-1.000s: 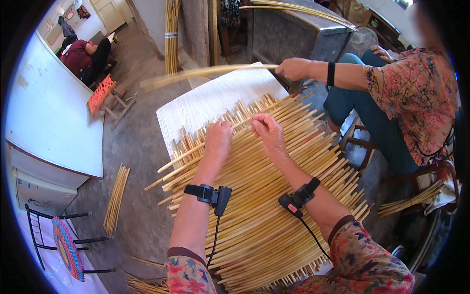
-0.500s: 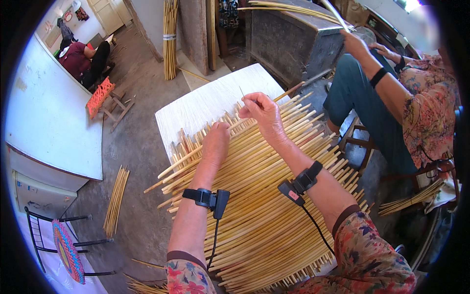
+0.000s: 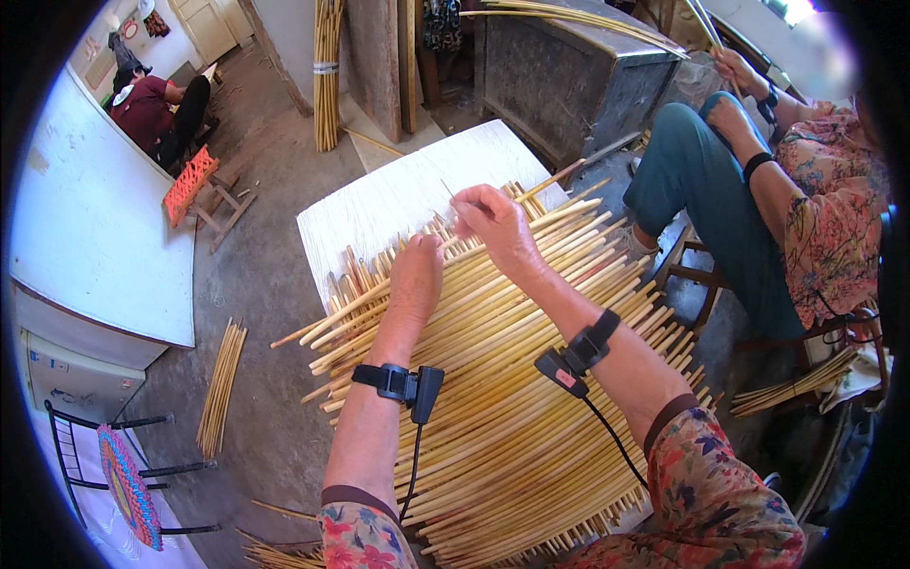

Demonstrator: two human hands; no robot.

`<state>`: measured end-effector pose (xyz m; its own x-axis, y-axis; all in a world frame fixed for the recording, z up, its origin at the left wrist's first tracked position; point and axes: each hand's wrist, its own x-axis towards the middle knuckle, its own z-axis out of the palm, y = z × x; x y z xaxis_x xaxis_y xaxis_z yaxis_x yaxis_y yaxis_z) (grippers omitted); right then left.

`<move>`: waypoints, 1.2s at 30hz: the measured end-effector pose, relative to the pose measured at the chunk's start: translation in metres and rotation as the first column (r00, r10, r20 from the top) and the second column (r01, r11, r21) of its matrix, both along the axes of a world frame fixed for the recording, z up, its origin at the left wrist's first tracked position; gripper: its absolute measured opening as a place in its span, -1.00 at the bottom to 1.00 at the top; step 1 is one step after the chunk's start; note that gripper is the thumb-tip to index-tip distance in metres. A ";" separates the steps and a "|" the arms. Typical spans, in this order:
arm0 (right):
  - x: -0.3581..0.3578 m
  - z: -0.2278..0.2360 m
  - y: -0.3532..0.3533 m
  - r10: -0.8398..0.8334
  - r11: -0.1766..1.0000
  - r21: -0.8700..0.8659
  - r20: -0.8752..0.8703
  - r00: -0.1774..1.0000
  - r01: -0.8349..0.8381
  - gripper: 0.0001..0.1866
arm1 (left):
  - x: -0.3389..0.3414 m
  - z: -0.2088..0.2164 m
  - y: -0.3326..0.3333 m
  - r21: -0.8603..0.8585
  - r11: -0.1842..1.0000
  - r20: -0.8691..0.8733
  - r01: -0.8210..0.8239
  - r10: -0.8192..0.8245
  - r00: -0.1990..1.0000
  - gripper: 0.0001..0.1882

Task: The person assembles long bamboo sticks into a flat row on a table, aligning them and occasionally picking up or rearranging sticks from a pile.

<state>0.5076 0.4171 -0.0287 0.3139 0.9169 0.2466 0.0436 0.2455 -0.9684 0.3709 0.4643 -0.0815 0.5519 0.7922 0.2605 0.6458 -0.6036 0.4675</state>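
A wide mat of pale yellow bamboo sticks point(image 3: 512, 398) lies side by side across my lap and out in front of me. My left hand point(image 3: 415, 277) presses flat on the sticks near the mat's far left edge. Farther off, my right hand point(image 3: 495, 224) is raised at the far edge, fingers pinched on a thin thread point(image 3: 444, 192) where the sticks meet a white woven sheet point(image 3: 398, 204). Both wrists carry black strap sensors with cables.
A person in teal trousers and a floral top point(image 3: 758, 190) sits at the right handling long sticks. Another person point(image 3: 147, 104) sits at the far left. A stick bundle point(image 3: 220, 389) lies on the concrete floor. A dark wooden chest point(image 3: 569, 81) stands behind.
My right hand has moved away from me to the mat's far edge and pinched the thread. The person at the right has drawn their arm and long sticks back toward themselves.
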 end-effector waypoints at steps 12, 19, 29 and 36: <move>-0.009 -0.051 -0.049 -0.222 0.964 -0.088 0.263 0.939 0.252 -0.87 | -0.001 0.029 -0.008 -0.098 0.995 0.153 0.023 -0.008 0.988 -0.85; -0.012 -0.052 -0.044 -0.197 0.979 0.003 0.288 0.937 0.205 -0.84 | -0.002 0.032 -0.006 -0.123 0.987 0.250 0.103 -0.070 0.966 -0.86; -0.005 -0.046 -0.041 -0.039 0.999 -0.002 0.333 0.942 0.043 -0.70 | -0.001 0.053 -0.008 -0.483 0.859 0.397 0.170 0.042 0.917 -0.81; -0.001 -0.029 -0.045 0.100 0.987 -0.142 0.229 0.968 -0.068 -0.67 | -0.005 0.059 -0.006 -0.515 0.835 0.427 0.192 0.056 0.903 -0.81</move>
<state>0.5065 0.3720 -0.0580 0.1826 0.9668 0.1788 0.2582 0.1284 -0.9575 0.3659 0.4580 -0.0222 0.5495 0.8352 0.0211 0.2869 -0.2123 0.9341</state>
